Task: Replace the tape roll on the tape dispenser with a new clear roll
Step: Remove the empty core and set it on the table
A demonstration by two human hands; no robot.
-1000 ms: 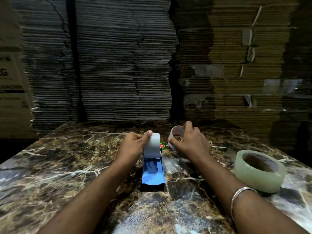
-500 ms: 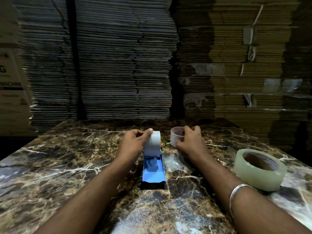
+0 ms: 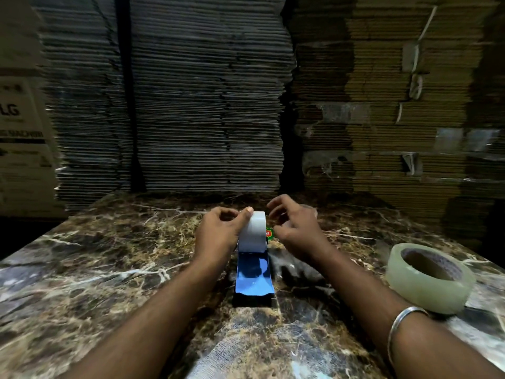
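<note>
A blue tape dispenser (image 3: 254,277) lies on the marble table (image 3: 109,269), pointing toward me. A white roll (image 3: 252,231) sits at its far end, with a small green and red label (image 3: 269,233) on its right side. My left hand (image 3: 218,233) grips the roll end from the left, thumb on top. My right hand (image 3: 296,228) hovers just right of the roll, fingers spread and curled, blurred, holding nothing I can see. A pale edge (image 3: 311,211) peeks out behind it. A full clear tape roll (image 3: 426,280) lies flat at the right.
Tall stacks of flattened cardboard (image 3: 207,105) rise right behind the table's far edge. A printed carton (image 3: 21,143) stands at the far left. The clear roll lies near the table's right edge.
My right hand let go of the small pale ring it held and moved in toward the dispenser's right side, fingers spread. My left hand and the dispenser stayed put.
</note>
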